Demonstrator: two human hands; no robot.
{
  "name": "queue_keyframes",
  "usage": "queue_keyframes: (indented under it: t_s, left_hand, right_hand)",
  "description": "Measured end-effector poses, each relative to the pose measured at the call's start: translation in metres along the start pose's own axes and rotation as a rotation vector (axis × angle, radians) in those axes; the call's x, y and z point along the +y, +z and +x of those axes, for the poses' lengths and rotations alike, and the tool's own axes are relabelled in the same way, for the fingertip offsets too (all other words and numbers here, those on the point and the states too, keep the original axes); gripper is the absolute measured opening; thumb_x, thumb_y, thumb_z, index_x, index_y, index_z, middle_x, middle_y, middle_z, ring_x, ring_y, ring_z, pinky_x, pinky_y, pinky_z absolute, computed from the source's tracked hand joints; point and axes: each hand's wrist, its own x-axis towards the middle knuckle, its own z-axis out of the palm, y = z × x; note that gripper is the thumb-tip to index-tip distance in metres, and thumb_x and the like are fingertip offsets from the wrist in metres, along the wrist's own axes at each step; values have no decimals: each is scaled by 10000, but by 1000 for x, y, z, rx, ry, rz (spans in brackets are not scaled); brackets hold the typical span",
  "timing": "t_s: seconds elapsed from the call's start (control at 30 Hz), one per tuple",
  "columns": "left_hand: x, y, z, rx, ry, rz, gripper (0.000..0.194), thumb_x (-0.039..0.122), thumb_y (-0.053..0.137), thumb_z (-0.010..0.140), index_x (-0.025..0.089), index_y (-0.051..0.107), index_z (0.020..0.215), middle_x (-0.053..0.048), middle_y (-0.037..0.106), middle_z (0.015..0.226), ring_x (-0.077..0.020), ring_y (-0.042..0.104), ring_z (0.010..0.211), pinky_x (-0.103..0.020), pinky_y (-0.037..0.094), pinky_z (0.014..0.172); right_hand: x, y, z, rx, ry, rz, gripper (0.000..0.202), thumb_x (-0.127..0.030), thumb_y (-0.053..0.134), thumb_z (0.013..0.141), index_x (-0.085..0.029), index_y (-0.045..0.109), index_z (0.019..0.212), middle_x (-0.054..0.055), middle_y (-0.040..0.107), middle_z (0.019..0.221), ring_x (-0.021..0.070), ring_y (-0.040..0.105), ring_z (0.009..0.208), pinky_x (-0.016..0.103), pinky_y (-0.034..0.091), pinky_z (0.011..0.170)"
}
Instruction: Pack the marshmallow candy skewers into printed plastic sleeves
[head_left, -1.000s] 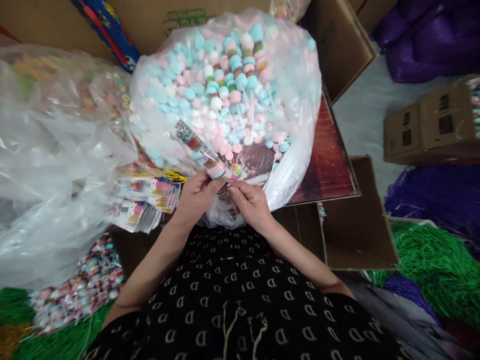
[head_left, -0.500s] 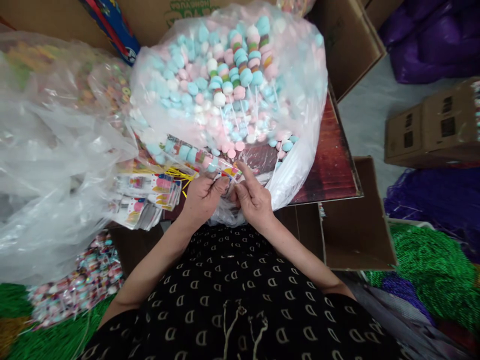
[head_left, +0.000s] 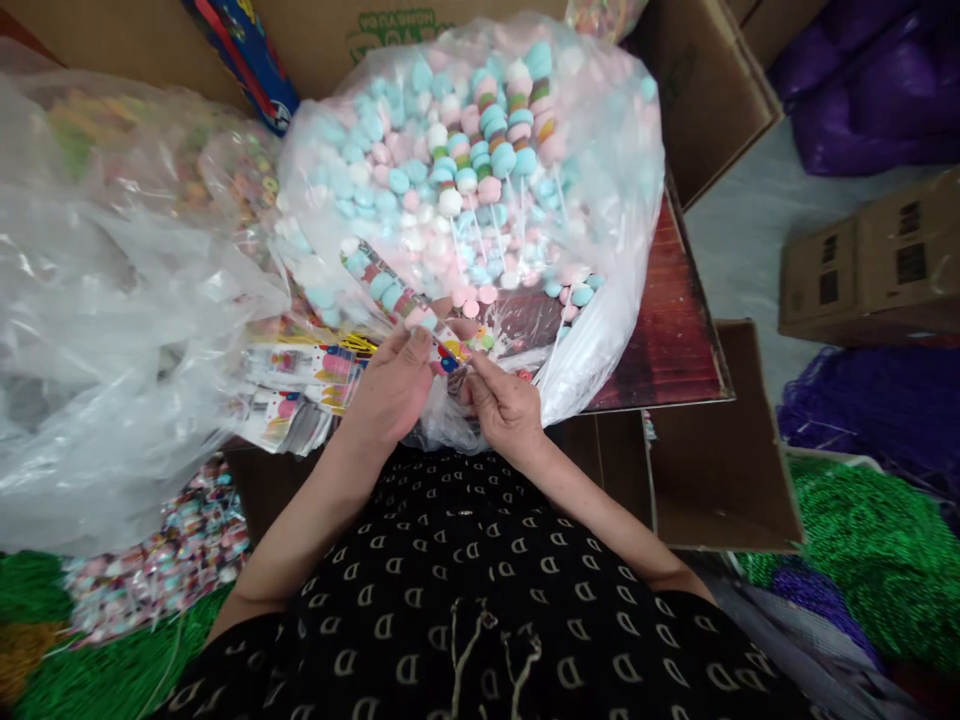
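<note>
Head view, wrapped candy (head_left: pixel 388 289), across left grip (head_left: pixel 396 388)

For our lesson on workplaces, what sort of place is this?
Probably a candy-packing workshop: a clear plastic bag of pastel marshmallows, stacked printed wrappers and brown cardboard boxes.

So the table (head_left: pixel 664 345) has a glossy, reddish-brown wood-look top, and its bare part shows mainly at the right, down to the near right corner. A big clear plastic bag of pink, blue and white candies (head_left: pixel 607 190) hogs the middle. Over on the left there's a bulky whitish plastic bag (head_left: pixel 112 300), with piles of printed wrappers (head_left: pixel 289 415) near the near edge and some yellow ties (head_left: pixel 358 345) right beside them.
</note>
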Motion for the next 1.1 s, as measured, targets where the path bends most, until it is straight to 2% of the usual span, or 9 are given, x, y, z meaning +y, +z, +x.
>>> queue_keyframes:
  t_s: [0.27,0.47,0.6,0.7,0.8,0.87,0.97,1.03,1.1]
  left_hand:
    - [0,11,-2,6,38,129,450,646,480,1015,266,721,988,12,467,572,-209,677,745,-334,571,616]
    - [2,3,-8,-44,71,4,497,660,549,977,254,561,691,28,403,525,-189,615,609,-389,604,660]
    - [9,9,-22,-251,-39,12,633,785,487,931,250,472,594,59,318,472,-148,494,410,-384,588,543]
    - [9,16,-32,-458,-135,-59,673,853,471,882,249,486,584,61,339,460,-133,425,348,-369,549,452]
    - [8,15,-35,-511,-175,-149,634,809,495,904,251,454,607,68,350,470,-124,403,364,-367,567,486]
    - [6,10,-35,-445,-141,-64,559,708,492,967,251,469,647,49,415,497,-147,501,443,-372,596,578]
    - [0,-1,-31,-173,60,298,378,568,497,1017,230,618,898,-54,679,755,-226,701,736,-400,600,736]
    - [-9,-8,-28,16,217,520,364,535,485,1027,209,634,1094,-126,745,969,-270,733,880,-423,584,791]
    - [-17,-18,-28,142,305,653,360,517,485,1030,202,634,1118,-135,745,947,-273,729,853,-402,564,758]
  right_hand:
    - [-5,10,-3,-42,8,64,352,-357,469,1057,-247,752,1235,-1,740,708,141,687,600,283,607,662]
    - [-16,-30,18,-223,50,101,237,-393,650,986,-236,812,911,20,786,789,151,723,682,305,604,696]
    - [-18,-52,36,-105,195,372,460,-619,675,929,-279,758,1226,68,812,1040,224,774,936,394,644,782]
    - [-19,-44,40,-304,283,609,700,-753,722,813,-275,705,1322,105,802,1118,279,781,983,451,660,789]
    - [-23,-27,38,-372,364,674,675,-758,740,788,-253,727,1236,100,804,1014,283,783,874,450,668,707]
    - [-25,-15,37,-256,353,619,573,-724,740,814,-269,729,1161,71,796,969,256,767,824,425,664,665]
    - [-29,3,39,-34,247,494,377,-583,785,847,-286,708,1067,22,778,964,208,746,848,389,661,744]
    - [-31,16,41,54,194,412,308,-522,787,868,-278,693,1030,13,768,971,192,736,879,380,648,817]
    - [-33,25,46,76,179,323,290,-513,756,900,-267,688,1037,18,760,966,187,724,884,372,631,838]
